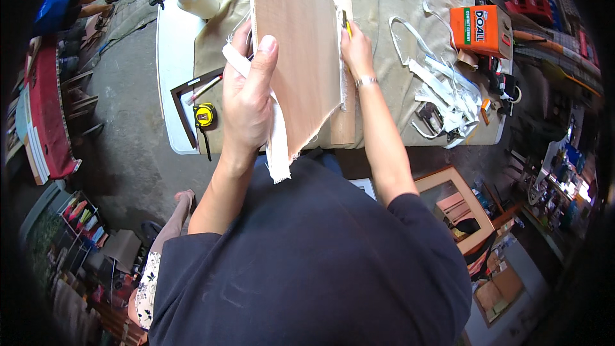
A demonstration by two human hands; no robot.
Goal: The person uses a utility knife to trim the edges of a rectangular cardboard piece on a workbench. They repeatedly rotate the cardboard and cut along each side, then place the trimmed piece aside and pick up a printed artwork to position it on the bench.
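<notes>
My left hand is closed on the near-left edge of a pale wooden board, thumb on its face. A white fabric strip passes by that hand and hangs along the edge, its end frayed. My right hand grips a slim yellow-and-black tool, apparently a cutter, at the board's frayed right edge. Behind the board a long wooden plank lies on the cloth-covered table.
Around it are a spray bottle, tape measure, metal square, loose white strips and an orange can. Other people's legs show at upper left and lower left. A framed panel stands at lower right.
</notes>
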